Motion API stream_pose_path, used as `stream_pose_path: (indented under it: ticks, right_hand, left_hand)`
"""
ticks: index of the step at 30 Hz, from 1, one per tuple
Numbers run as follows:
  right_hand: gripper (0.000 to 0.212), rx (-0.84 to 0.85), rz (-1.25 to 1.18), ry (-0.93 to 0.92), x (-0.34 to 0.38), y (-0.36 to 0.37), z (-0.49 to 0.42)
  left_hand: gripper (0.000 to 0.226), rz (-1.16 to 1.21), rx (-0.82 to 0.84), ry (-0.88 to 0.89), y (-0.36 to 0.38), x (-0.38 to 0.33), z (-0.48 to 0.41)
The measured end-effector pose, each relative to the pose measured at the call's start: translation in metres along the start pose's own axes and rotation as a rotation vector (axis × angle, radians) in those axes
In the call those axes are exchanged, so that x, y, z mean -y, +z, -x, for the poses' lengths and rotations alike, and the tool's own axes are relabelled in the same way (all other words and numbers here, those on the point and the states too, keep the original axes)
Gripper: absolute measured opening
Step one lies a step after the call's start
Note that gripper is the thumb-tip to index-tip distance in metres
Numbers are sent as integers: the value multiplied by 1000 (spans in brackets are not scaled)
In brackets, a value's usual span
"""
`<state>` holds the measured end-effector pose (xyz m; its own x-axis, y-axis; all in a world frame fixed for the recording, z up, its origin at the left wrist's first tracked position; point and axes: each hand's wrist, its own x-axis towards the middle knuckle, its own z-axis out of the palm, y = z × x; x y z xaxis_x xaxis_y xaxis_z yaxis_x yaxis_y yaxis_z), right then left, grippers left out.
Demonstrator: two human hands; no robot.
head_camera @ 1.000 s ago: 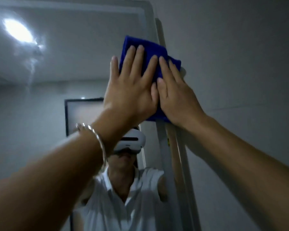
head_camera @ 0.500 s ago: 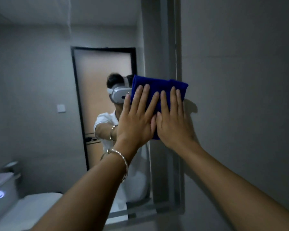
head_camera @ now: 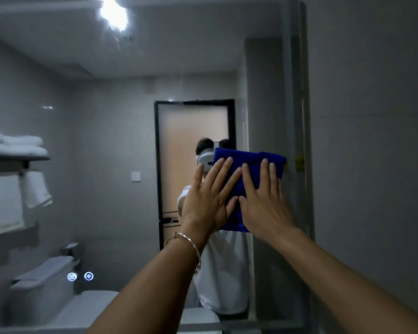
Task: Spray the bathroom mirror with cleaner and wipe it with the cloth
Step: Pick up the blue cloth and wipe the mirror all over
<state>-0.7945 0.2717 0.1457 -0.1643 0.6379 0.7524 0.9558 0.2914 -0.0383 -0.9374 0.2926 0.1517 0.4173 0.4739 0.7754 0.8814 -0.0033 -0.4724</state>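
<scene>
Both hands are working flat: left hand (head_camera: 208, 203) and right hand (head_camera: 263, 203) are lying side by side, fingers straight and slightly spread, palms pressing a cloth (head_camera: 251, 160) against the mirror (head_camera: 106, 92). Neither is curling round it. Cloth is sitting right of centre in the frame, close to the mirror's right edge. It is deep blue, soft-napped, folded into a thick rectangle with a straight top edge. Hands are covering its lower half. A thin, smooth metal bracelet (head_camera: 191, 244) is circling the left wrist.

Mirror glass is filling the left and middle of the frame, smooth and grey. A pale narrow frame (head_camera: 299, 116) is running down its right side, carrying a small yellow sticker (head_camera: 299, 162) just right of the cloth. A plain matt wall (head_camera: 372, 141) is taking up the right.

Reflections: fluffy white towels (head_camera: 15, 143) are lying stacked on a shelf at mid-left, a toilet (head_camera: 46, 280) is showing lower left, and a black-framed frosted door (head_camera: 193, 141) is standing at centre. Cloth and hands are blocking most of the reflected person's head.
</scene>
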Motion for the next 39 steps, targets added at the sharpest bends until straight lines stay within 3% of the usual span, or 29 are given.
stream_pose_path:
  ticks: [14, 19, 23, 32, 39]
  right_hand:
    - [74, -48, -98, -147, 226, 13, -80]
    - [78, -117, -139, -39, 288, 18, -106]
    - [68, -232, -201, 63, 326, 15, -134]
    - [73, -443, -122, 82, 322, 37, -149]
    - [68, -490, 15, -68, 273, -2, -180]
  left_hand:
    - [64, -177, 249, -219, -15, 212, 66]
    - [67, -173, 158, -126, -8, 277, 72]
    - [63, -120, 5, -39, 4, 324, 63]
    - [74, 198, -149, 230, 4, 360, 51]
    - [75, 244, -246, 33, -12, 314, 15]
